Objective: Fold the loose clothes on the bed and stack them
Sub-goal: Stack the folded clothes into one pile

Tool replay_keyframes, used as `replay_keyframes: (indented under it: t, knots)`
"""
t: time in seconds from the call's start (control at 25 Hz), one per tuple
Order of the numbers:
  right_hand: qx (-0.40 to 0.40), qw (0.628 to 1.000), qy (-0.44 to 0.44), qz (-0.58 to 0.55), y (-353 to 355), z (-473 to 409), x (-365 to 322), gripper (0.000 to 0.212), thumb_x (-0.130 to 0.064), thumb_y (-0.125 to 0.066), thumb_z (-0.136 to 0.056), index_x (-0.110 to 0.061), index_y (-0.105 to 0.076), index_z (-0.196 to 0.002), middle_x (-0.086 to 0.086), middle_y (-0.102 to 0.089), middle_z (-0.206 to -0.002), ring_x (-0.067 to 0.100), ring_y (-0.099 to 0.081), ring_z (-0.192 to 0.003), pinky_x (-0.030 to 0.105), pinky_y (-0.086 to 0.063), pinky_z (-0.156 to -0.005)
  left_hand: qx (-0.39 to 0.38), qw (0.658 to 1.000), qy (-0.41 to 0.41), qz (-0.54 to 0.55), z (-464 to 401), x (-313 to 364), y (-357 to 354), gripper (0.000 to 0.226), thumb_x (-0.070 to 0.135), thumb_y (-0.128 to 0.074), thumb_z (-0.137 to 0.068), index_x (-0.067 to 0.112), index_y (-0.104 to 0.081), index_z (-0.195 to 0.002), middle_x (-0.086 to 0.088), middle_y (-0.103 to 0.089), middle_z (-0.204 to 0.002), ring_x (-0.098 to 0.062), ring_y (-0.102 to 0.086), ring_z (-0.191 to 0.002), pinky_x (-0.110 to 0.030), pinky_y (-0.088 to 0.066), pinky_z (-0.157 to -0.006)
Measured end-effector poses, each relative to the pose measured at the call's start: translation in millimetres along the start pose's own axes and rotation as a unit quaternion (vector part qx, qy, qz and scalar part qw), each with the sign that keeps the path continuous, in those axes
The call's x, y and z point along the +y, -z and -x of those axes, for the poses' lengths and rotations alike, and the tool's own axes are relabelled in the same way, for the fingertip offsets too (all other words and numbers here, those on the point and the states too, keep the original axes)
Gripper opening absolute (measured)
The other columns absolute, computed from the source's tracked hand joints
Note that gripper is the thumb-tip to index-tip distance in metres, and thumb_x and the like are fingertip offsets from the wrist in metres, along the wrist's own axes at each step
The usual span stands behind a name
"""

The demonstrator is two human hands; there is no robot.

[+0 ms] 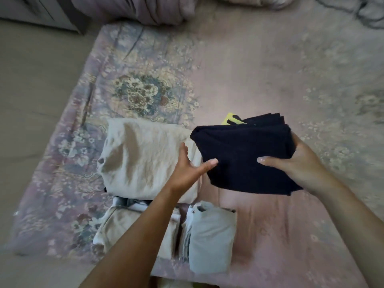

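Folded dark navy knit garment, thick, several layers fanned at far edge, held above the bed between both hands. Right hand grips its right edge, thumb on top, fingers wrapped under and hidden. Left hand at its left edge, thumb pressing on top of the fabric, fingers spread and fairly straight, tips near the beige stack; whether those fingers actually touch the navy cloth underneath, hard to tell. Small yellow tag with black strip poking out at the garment's far edge.

Just left of it, folded cream-beige woven garment, wrinkled, roughly rectangular, lying flat on top of a pile with dark and white edges showing beneath. Nearer the camera, folded pale grey-blue trousers-like piece, smooth fabric, layered edges on its left, and beside it another folded beige piece partly hidden by the left forearm.

Bed covered in pinkish-lilac floral bedspread, soft printed texture. Rumpled lilac duvet bunched at the far end. Crumpled grey-white cloth at far right corner.
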State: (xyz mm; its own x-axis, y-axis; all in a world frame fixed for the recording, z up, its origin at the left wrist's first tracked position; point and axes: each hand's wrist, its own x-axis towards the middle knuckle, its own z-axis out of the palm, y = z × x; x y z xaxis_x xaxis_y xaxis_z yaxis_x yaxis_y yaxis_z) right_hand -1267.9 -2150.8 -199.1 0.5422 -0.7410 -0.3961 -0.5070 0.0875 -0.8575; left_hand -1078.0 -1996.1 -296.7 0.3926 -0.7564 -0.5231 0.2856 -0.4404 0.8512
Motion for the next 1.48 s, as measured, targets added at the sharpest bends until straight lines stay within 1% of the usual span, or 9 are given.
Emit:
replay_keyframes:
  t: [0.2,0.32,0.52,0.68,0.8,0.92,1.04,1.16,1.48]
  knots:
    - [-0.154,0.968,-0.045,-0.191,-50,-12,-45,0.062,-0.013,-0.082,-0.050,-0.027,-0.066,-0.109,-0.003,-0.072,-0.107,0.015,-0.069,-0.095,0.023,-0.056,-0.067,-0.097,0.974,0.037,0.203,23,23,66,0.084,0.054,-0.077,-0.065,0.020,-0.042,-0.134,0.007,-0.064,-0.123,-0.007,-0.060,-0.112,-0.017,-0.051,-0.083]
    - [-0.178,0.950,-0.099,-0.234,-113,-34,-47,0.064,-0.008,-0.077,-0.060,-0.014,-0.059,-0.121,0.004,-0.070,-0.113,0.020,-0.068,-0.100,0.027,-0.057,-0.072,-0.040,0.971,0.054,0.230,26,21,129,0.058,0.035,-0.074,-0.073,0.017,-0.055,-0.125,0.000,-0.070,-0.112,-0.012,-0.067,-0.101,-0.019,-0.054,-0.073]
    - [-0.030,0.980,-0.166,-0.107,-214,-57,-5,0.061,-0.017,-0.077,-0.077,-0.010,-0.047,-0.130,0.005,-0.061,-0.125,0.021,-0.062,-0.108,0.034,-0.052,-0.089,0.208,0.972,0.020,-0.106,-5,16,187,0.048,0.032,-0.067,-0.086,0.023,-0.049,-0.129,-0.002,-0.058,-0.127,-0.015,-0.062,-0.102,-0.025,-0.052,-0.078]
    - [0.055,0.987,-0.137,0.068,-271,-42,31,0.086,-0.027,-0.065,-0.089,-0.012,-0.008,-0.152,0.012,-0.030,-0.151,0.028,-0.034,-0.137,0.037,-0.032,-0.111,0.210,0.772,0.067,-0.597,0,-33,161,0.068,0.031,-0.040,-0.099,0.008,-0.003,-0.151,-0.021,-0.030,-0.144,-0.036,-0.046,-0.122,-0.043,-0.043,-0.097]
    - [0.031,0.924,0.028,0.380,-288,-32,40,0.103,-0.055,-0.056,-0.085,-0.021,0.018,-0.148,0.013,0.012,-0.158,0.030,0.006,-0.146,0.042,-0.009,-0.117,0.230,0.687,-0.159,-0.671,-3,-40,161,0.060,0.037,-0.039,-0.094,0.014,-0.028,-0.149,-0.018,-0.036,-0.149,-0.036,-0.040,-0.133,-0.053,-0.031,-0.108]
    - [-0.090,0.872,0.040,0.480,-293,-48,48,0.120,-0.075,-0.050,-0.074,-0.020,0.038,-0.134,0.005,0.043,-0.144,0.020,0.041,-0.131,0.043,0.015,-0.115,0.090,0.625,-0.234,-0.740,-29,-51,176,0.061,0.048,-0.030,-0.094,0.025,-0.020,-0.150,-0.012,-0.018,-0.156,-0.032,-0.010,-0.144,-0.055,-0.009,-0.114]
    - [-0.137,0.854,-0.010,0.502,-294,-68,66,0.128,-0.087,-0.043,-0.064,-0.020,0.045,-0.129,-0.001,0.052,-0.135,0.015,0.047,-0.126,0.045,0.016,-0.115,0.040,0.665,-0.171,-0.726,-48,-82,192,0.062,0.055,-0.013,-0.094,0.032,0.007,-0.147,-0.006,0.009,-0.158,-0.030,0.022,-0.140,-0.057,0.008,-0.113]
    - [-0.148,0.843,0.002,0.518,-302,-80,90,0.127,-0.096,-0.023,-0.054,-0.021,0.052,-0.125,-0.002,0.059,-0.130,0.015,0.052,-0.123,0.044,0.020,-0.112,0.066,0.711,-0.205,-0.669,-58,-114,196,0.060,0.054,-0.023,-0.094,0.031,-0.010,-0.148,-0.006,0.001,-0.156,-0.031,0.007,-0.144,-0.059,0.001,-0.113]
    - [-0.150,0.809,-0.010,0.568,-306,-87,92,0.121,-0.094,-0.015,-0.056,-0.018,0.053,-0.121,0.002,0.060,-0.129,0.019,0.049,-0.126,0.050,0.014,-0.113,0.097,0.706,-0.206,-0.671,-63,-119,192,0.060,0.053,-0.021,-0.094,0.030,-0.008,-0.148,-0.006,0.004,-0.155,-0.029,0.009,-0.143,-0.061,0.002,-0.112]
